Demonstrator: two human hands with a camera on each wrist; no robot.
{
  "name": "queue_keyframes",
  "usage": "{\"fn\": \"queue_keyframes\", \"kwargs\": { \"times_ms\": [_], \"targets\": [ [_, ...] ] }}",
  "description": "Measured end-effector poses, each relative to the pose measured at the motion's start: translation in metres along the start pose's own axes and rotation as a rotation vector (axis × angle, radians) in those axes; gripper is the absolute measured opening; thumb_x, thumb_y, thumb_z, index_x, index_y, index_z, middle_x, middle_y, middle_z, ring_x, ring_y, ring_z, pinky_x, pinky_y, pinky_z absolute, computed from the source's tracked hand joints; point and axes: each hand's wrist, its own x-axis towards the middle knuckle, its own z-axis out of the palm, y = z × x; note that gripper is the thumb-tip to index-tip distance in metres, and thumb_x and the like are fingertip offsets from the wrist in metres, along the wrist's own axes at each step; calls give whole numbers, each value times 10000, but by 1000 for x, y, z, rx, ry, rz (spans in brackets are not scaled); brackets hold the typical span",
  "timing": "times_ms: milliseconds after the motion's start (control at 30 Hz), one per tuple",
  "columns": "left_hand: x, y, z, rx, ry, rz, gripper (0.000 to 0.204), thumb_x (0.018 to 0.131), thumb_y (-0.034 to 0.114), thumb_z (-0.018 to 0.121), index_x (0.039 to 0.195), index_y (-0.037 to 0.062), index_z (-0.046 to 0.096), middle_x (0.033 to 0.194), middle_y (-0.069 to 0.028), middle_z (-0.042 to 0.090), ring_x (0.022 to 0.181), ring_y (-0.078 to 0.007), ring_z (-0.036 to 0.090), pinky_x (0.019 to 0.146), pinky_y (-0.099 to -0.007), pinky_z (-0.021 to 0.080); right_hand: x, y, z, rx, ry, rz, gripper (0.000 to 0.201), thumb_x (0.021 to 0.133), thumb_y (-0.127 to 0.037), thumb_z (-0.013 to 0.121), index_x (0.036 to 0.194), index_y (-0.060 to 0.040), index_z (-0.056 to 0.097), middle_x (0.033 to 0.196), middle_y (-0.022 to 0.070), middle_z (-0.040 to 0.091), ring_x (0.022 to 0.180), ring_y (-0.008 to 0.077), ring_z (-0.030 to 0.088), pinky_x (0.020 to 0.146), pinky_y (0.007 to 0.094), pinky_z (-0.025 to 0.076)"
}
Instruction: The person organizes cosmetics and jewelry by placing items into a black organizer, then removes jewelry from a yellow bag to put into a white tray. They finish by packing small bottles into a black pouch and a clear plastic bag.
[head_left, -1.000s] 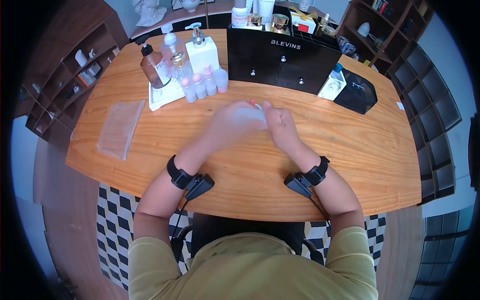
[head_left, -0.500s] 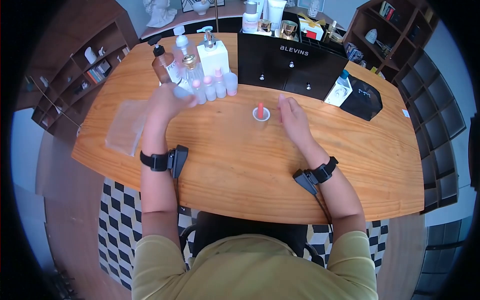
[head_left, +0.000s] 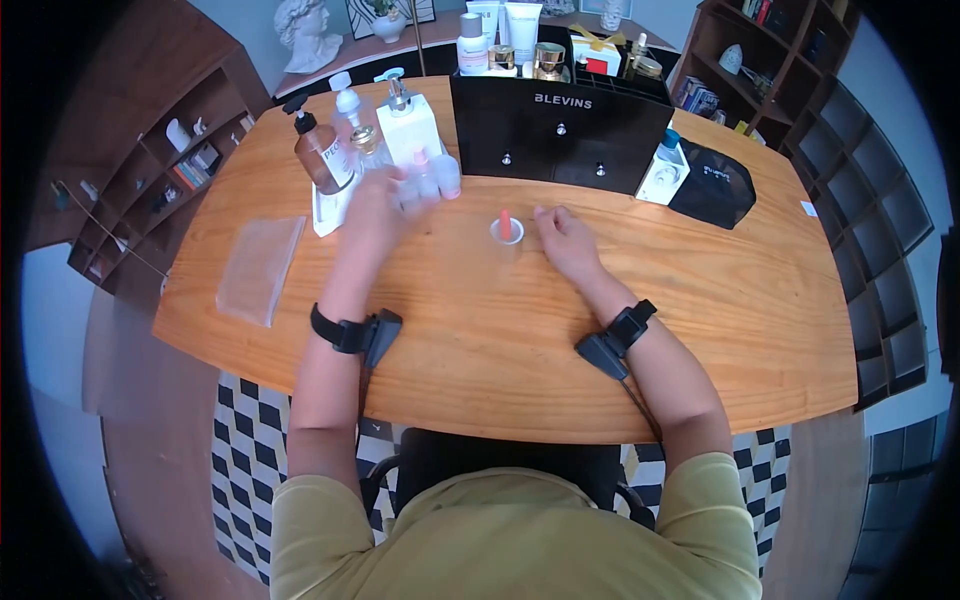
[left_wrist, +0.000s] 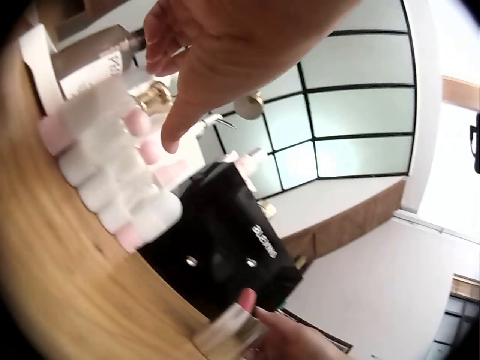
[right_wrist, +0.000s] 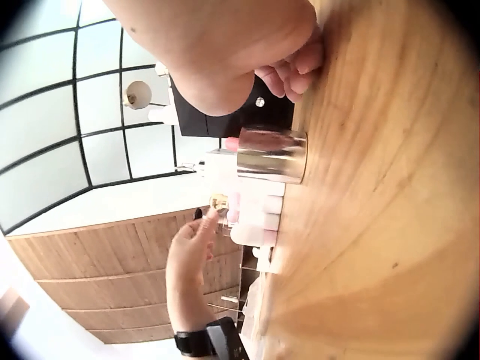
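My left hand [head_left: 372, 220], blurred, is just in front of a row of small frosted bottles with pink caps [head_left: 428, 180]. In the left wrist view it holds nothing, and its loose fingers hang above the row. A frosted container with a pink base [left_wrist: 94, 109] stands at the row's near end, another at its far end. Resting on the table, my right hand [head_left: 570, 245] has loosely bent fingers and nothing in them. Just left of it stands a shiny metallic cup [right_wrist: 270, 161] with a white rim; a coral-red stick [head_left: 505, 222] pokes up from it.
Behind the bottles, pump bottles [head_left: 325, 155] stand on a white tray [head_left: 328, 212]. A black drawer box [head_left: 560, 135] with cosmetics on top is at the back. Right of it are a white box [head_left: 663, 172] and black pouch [head_left: 715, 185]; a translucent pouch [head_left: 260, 272] lies left.
Both hands were together over the cup with a pale, frosted container. The left hand carried it left to the bottles, released it and has moved back rightward. The right hand stayed by the cup.
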Motion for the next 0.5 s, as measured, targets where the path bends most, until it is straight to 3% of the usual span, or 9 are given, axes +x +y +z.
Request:
{"fn": "queue_keyframes", "kwargs": {
  "times_ms": [67,133,233,367,433,500],
  "targets": [
    [-7,15,31,-264,-376,31,640,674,408,818,1124,15,588,1034,-179,617,963,-311,608,810,-362,487,-1,-2,-1,-7,7,3,477,926,-468,475,817,-15,576,719,177,627,730,354,618,679,403,469],
    [-22,88,13,43,-597,96,610,712,405,791,1118,3,576,1067,-180,607,995,-301,595,836,-370,474,-1,1,-1,-14,7,-16,469,924,-462,481,823,-14,579,721,181,626,735,354,619,679,405,469],
    [-32,68,53,-108,-479,279,584,731,408,774,1110,8,579,1072,-169,612,999,-295,597,841,-375,473,0,4,2,-1,17,-52,463,922,-456,487,824,-14,580,719,183,625,732,357,618,675,410,469],
    [-40,59,48,-174,-370,172,541,729,382,784,1091,32,586,1080,-145,616,986,-278,599,828,-360,476,-3,2,0,-3,22,-78,457,922,-456,490,819,-20,581,712,178,627,718,358,620,664,414,469],
    [-36,59,19,-139,-324,91,522,723,372,795,1077,45,592,1042,-116,625,957,-243,604,807,-336,481,-4,1,0,-8,11,-57,453,923,-454,488,816,-24,582,713,175,630,715,358,622,659,416,469],
    [-26,56,-19,-148,-285,-100,502,720,361,807,1068,64,599,955,-59,633,890,-159,601,766,-294,479,-3,4,2,-14,13,-50,450,924,-452,485,812,-27,581,713,173,632,714,358,623,657,419,470]
  ]
}}
